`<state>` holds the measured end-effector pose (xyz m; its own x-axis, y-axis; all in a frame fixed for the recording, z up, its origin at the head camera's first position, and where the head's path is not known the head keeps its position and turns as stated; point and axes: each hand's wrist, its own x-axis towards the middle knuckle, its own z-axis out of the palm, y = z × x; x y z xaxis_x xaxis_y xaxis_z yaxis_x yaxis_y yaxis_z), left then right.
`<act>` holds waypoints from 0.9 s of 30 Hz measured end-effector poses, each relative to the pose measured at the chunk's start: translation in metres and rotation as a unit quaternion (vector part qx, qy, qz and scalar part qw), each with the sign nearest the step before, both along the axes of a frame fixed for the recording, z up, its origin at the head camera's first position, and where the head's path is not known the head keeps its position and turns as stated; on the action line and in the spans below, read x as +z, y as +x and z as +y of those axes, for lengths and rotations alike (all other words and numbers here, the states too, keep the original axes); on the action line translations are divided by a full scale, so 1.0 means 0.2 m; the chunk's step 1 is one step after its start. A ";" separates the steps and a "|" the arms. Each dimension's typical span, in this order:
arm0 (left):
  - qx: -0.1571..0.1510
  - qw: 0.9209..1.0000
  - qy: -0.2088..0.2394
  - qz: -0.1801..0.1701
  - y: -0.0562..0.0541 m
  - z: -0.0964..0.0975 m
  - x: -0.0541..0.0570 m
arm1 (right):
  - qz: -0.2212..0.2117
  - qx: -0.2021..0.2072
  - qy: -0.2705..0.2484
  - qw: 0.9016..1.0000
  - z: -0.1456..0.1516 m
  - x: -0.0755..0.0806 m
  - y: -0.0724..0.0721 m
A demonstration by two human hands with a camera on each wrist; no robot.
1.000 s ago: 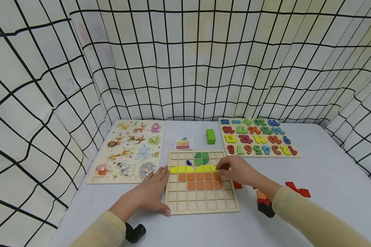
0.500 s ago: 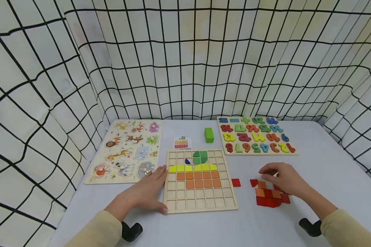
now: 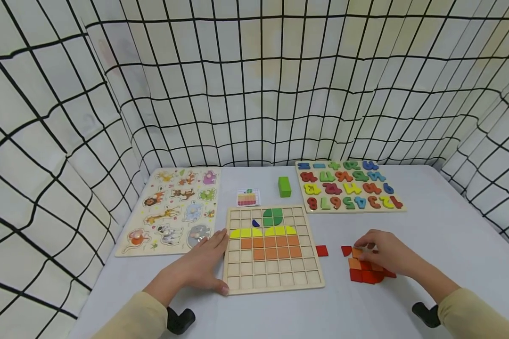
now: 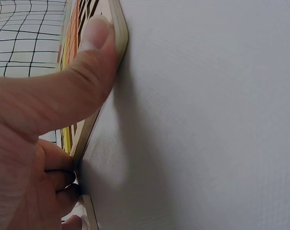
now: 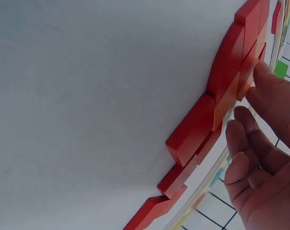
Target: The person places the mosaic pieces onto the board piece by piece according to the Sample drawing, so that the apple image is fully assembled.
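A wooden grid board point(image 3: 275, 282) lies in the middle, with green, blue, yellow and orange tiles set in its cells. My left hand point(image 3: 203, 262) rests along its left edge, fingers stretched out; in the left wrist view, the thumb point(image 4: 97, 52) presses on the board's corner. To the right lies a cluster of red tiles point(image 3: 366, 276) and orange tiles. At the far left part of that cluster, my right hand point(image 3: 383, 252) pinches an orange tile point(image 3: 357, 253) between thumb and forefinger. The right wrist view shows those fingertips on the tile, the other fingers curled loosely.
An animal puzzle board point(image 3: 169, 212) lies at the left, a number puzzle board point(image 3: 349, 188) at the back right. A small pattern card point(image 3: 248, 197) and a green block point(image 3: 284, 187) stand behind the grid board. One red tile point(image 3: 322, 250) lies beside it. Black netting surrounds the table.
My right hand has left the grid board, moved right to the loose tiles, and lowered its fingertips onto an orange one. The left hand has stayed at the board's edge.
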<state>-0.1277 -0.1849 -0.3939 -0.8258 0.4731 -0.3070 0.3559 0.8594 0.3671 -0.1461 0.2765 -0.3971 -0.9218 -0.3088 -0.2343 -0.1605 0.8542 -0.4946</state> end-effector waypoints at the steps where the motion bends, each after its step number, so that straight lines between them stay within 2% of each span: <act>1: 0.001 1.000 -0.001 0.001 0.00 0.00 0.00 | -0.001 0.002 0.005 1.000 -0.01 0.00 0.00; 4: 0.003 1.000 -0.001 0.003 0.00 0.00 0.00 | -0.010 -0.007 0.010 1.000 -0.02 -0.01 -0.01; 10: 0.004 1.000 0.003 -0.001 0.01 0.00 0.01 | 0.002 -0.021 -0.001 1.000 -0.01 -0.03 0.00; 14: 0.005 1.000 0.001 -0.004 0.01 0.00 0.01 | 0.006 -0.018 -0.014 1.000 -0.02 -0.02 0.01; 17: 0.006 1.000 0.001 -0.002 0.01 0.00 0.01 | 0.024 -0.008 -0.026 0.999 -0.05 0.01 0.00; 21: 0.006 1.000 -0.001 0.000 0.01 0.00 0.00 | 0.046 0.011 -0.050 0.998 -0.16 0.04 -0.02; 27: 0.003 1.000 0.000 -0.007 0.00 0.00 0.00 | 0.039 0.042 -0.072 0.996 -0.43 0.05 -0.08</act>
